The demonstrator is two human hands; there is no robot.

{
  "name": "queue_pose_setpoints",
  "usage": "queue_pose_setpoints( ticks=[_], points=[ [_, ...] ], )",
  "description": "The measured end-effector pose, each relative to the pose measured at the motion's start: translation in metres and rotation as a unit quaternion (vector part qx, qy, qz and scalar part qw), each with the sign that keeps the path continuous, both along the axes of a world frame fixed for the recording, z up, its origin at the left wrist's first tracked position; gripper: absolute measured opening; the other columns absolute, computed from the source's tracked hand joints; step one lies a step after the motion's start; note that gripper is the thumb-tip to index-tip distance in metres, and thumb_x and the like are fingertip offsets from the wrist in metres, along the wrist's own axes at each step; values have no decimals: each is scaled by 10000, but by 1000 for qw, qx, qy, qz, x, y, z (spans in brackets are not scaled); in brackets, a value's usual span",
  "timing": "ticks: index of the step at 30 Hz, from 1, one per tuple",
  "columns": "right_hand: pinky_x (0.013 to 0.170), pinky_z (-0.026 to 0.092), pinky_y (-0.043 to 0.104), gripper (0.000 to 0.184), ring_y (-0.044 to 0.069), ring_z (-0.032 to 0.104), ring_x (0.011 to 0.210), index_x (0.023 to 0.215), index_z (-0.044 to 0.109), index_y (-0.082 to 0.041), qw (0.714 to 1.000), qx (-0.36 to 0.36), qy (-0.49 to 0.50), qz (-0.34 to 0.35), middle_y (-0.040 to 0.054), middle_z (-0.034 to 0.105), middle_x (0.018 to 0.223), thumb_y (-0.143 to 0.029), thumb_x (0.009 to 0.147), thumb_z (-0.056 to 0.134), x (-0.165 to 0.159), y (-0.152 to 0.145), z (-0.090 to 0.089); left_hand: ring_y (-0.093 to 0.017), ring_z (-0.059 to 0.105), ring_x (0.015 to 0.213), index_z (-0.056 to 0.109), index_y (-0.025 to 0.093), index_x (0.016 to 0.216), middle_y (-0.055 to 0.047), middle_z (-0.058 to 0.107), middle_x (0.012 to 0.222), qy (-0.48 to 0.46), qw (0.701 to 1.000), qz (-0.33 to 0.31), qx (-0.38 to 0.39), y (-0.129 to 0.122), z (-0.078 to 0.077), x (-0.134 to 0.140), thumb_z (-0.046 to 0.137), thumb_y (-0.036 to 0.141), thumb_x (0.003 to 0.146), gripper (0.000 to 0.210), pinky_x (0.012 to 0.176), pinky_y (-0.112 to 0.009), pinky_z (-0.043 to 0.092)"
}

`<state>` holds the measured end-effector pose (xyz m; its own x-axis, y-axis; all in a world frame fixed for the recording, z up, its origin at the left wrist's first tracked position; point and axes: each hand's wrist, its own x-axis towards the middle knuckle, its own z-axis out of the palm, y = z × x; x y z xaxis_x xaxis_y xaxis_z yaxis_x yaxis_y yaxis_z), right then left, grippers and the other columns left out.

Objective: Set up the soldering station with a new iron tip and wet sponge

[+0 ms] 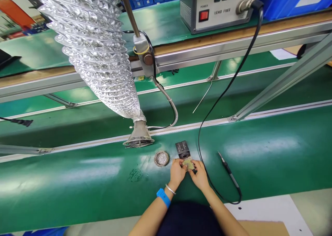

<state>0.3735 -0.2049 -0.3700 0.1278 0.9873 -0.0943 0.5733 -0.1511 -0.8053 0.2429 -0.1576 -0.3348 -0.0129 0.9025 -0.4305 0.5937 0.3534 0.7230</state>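
Observation:
Both of my hands meet at a soldering iron stand (pixel 183 147) on the green bench top. Between them is a flat, yellowish sponge (pixel 188 164) at the stand's near end. My left hand (pixel 178 172) pinches its left edge and wears a blue wrist strap and a bangle above the wrist. Its right edge is pinched by my right hand (pixel 199 174). Whether the sponge rests in the stand or is lifted is hidden by the fingers. To the right lies a soldering iron (pixel 228 168) with its tip pointing away from me.
Left of the stand sits a round dish (pixel 161 158) of silvery bits. A foil fume duct (pixel 103 52) ends in a metal hood (pixel 140 135) low over the bench. The iron's black cable (pixel 220 97) hangs from the soldering station (pixel 220 7) on the upper shelf. A metal frame (pixel 181 57) crosses behind.

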Motion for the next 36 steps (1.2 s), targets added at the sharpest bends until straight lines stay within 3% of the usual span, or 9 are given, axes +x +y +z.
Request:
queue_pose_setpoints(
  ticks=[5,12,18,22,24,27,31,33,36],
  points=[
    [792,513,355,336,219,513,956,1090,533,-183,1000,1,20,0,90,520,1019,-210,756,520,2,-1,0,-158,556,724,579,160,716,-38,574,797,-30,999,37,17,0,-5,1,549,121,699,52,723,-301,447],
    [794,512,359,382,219,514,960,1137,516,-187,999,-6,32,-14,91,520,1040,-208,756,529,0,-1,3,-140,574,673,553,177,792,-17,604,751,-97,990,53,83,-11,0,-10,511,188,773,47,654,-270,474],
    [784,507,349,410,216,517,941,1147,496,-174,999,-14,26,-19,92,514,1028,-202,739,528,-2,1,5,-168,594,799,618,189,773,-55,632,796,-109,961,-72,245,-20,1,-19,499,174,804,124,757,-303,484],
    [775,499,340,397,214,512,936,1137,493,-175,1000,-21,20,-10,89,515,1018,-212,743,515,0,-1,3,-168,599,792,636,193,781,-59,638,788,-110,956,-85,257,-21,2,-18,505,166,805,135,745,-298,491],
    [813,488,364,412,224,507,948,1143,481,-164,1000,-14,4,-15,98,517,1022,-228,738,520,-2,-1,2,-166,591,770,622,186,786,-59,628,778,-103,960,-46,258,-21,6,-20,504,184,818,122,727,-299,487],
    [931,421,446,527,275,467,1053,1223,416,-128,996,20,-71,-45,146,508,1110,-332,754,544,-12,6,2,-162,591,747,604,178,803,-49,627,783,-132,964,94,209,-17,15,-29,573,254,789,82,728,-304,488],
    [1006,315,510,930,365,359,1198,1376,226,-54,980,14,-180,-78,242,398,1303,-614,717,568,-37,28,2,-152,595,673,580,166,795,-20,618,706,-225,923,290,119,-13,20,-54,700,350,654,261,675,-289,495],
    [1020,274,528,1059,399,299,1248,1399,147,-8,970,-13,-223,-94,282,329,1357,-683,689,549,-50,39,-2,-150,593,646,575,163,766,-13,614,676,-238,907,330,106,-15,19,-69,731,362,600,303,647,-281,491],
    [1055,221,518,1046,390,198,1321,1403,116,19,956,-30,-274,-101,285,251,1417,-645,710,533,-59,49,-9,-144,587,629,575,162,741,-10,613,660,-246,899,350,90,-25,17,-85,744,360,577,309,638,-274,488]
  ],
)
